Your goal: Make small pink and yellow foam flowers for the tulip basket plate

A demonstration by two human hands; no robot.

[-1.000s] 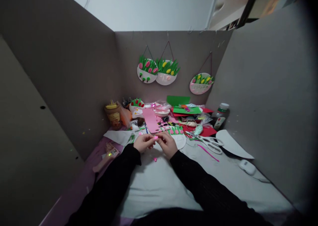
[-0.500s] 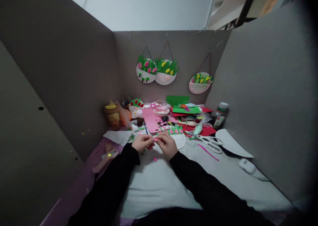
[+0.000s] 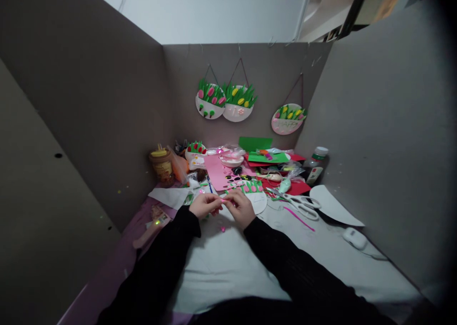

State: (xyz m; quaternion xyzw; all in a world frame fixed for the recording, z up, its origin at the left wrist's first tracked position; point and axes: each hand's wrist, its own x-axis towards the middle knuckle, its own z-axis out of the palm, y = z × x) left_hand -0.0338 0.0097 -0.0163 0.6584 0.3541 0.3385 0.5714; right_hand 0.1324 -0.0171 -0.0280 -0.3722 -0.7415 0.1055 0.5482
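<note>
My left hand point(image 3: 206, 205) and my right hand point(image 3: 240, 208) meet over the middle of the table, fingertips pinched together. Between them is a small bright pink piece point(image 3: 223, 201), perhaps modelling clay; both hands grip it, and the fingers cover most of it. Below them on the cloth lies a small pink lump point(image 3: 223, 229). Just behind my right hand rests a white paper-plate craft point(image 3: 259, 203) with green leaves and pink tulips, partly hidden by that hand.
White scissors point(image 3: 303, 206) and a pink strip point(image 3: 299, 219) lie to the right, near a white device point(image 3: 355, 239). Pink paper point(image 3: 214, 172), a brown cup point(image 3: 162, 167) and a bottle point(image 3: 316, 165) stand or lie behind. Plate crafts point(image 3: 239, 113) hang on the grey back panel point(image 3: 178, 77).
Almost nothing differs. Both hands stay in the same place with the pink piece between their fingertips.
</note>
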